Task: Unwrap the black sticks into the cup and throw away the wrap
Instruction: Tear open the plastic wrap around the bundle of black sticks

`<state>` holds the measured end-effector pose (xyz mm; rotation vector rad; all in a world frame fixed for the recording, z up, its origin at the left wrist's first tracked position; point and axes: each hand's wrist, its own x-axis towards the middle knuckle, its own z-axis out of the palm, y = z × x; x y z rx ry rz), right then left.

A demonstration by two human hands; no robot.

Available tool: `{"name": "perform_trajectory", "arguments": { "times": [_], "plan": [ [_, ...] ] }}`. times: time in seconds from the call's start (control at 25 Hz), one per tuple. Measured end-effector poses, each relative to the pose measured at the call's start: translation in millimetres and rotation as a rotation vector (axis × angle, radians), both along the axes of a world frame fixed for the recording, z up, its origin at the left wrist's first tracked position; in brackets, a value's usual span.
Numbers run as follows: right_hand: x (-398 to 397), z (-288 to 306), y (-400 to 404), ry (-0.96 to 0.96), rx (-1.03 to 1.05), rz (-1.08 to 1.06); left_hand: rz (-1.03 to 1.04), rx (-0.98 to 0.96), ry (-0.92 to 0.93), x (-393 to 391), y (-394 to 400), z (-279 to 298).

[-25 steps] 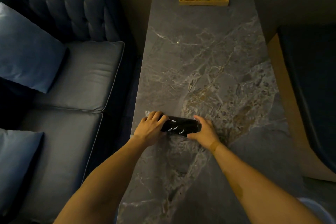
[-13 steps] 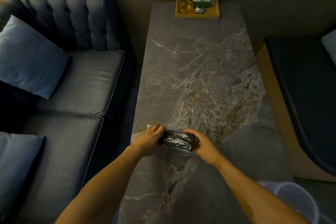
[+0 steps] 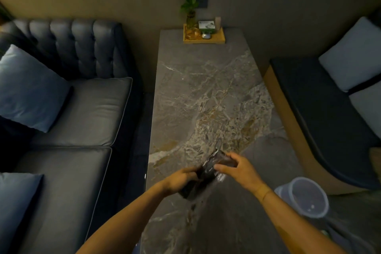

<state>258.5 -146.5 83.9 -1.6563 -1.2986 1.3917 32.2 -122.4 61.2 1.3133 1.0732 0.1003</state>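
A bundle of black sticks in clear shiny wrap (image 3: pixel 208 169) is held over the near part of the grey marble table (image 3: pixel 206 93), tilted from lower left up to upper right. My left hand (image 3: pixel 181 180) grips its lower end. My right hand (image 3: pixel 237 166) pinches the upper end, where loose wrap sticks up. A pale translucent bin or cup (image 3: pixel 307 197) stands off the table's right edge, near my right forearm. I cannot tell whether it is the cup or a waste bin.
A wooden tray (image 3: pixel 204 36) with a small plant, a box and small items sits at the table's far end. A dark leather sofa (image 3: pixel 82 109) with blue cushions runs along the left. A dark bench (image 3: pixel 321 109) with pale cushions is on the right.
The bundle lay flat on the table between both hands. Now both hands have lifted it and turned it diagonal, nearer to me. The view has pulled back, showing the pale container.
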Motion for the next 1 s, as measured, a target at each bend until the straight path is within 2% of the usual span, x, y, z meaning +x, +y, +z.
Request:
{"name": "perform_trajectory", "arguments": {
  "times": [0.16,0.4,0.6,0.68,0.84,0.92,1.0],
  "plan": [
    [-1.0,11.0,-23.4,0.009,0.048,-0.087,0.121,-0.083,-0.154,16.3,-36.2,19.3],
    [29.4,9.3,-61.2,0.030,-0.013,0.002,0.206,-0.125,-0.375,44.0,-84.5,21.0],
    [55.1,-11.2,-99.6,0.068,-0.088,0.110,0.298,0.017,-0.161,83.8,-121.8,2.5],
    [64.1,-21.5,-112.2,0.119,-0.119,0.101,0.356,-0.033,-0.112,93.2,-133.5,-7.9],
    [76.7,-48.0,-139.9,0.362,-0.244,-0.007,0.493,-0.155,-0.097,105.4,-156.2,-27.9],
    [81.5,-57.6,-149.1,0.386,-0.300,-0.006,0.520,-0.153,-0.072,112.3,-163.1,-33.9],
    [85.5,-65.0,-154.1,0.368,-0.337,0.021,0.485,-0.067,-0.029,118.0,-168.2,-37.6]
  ]
}}
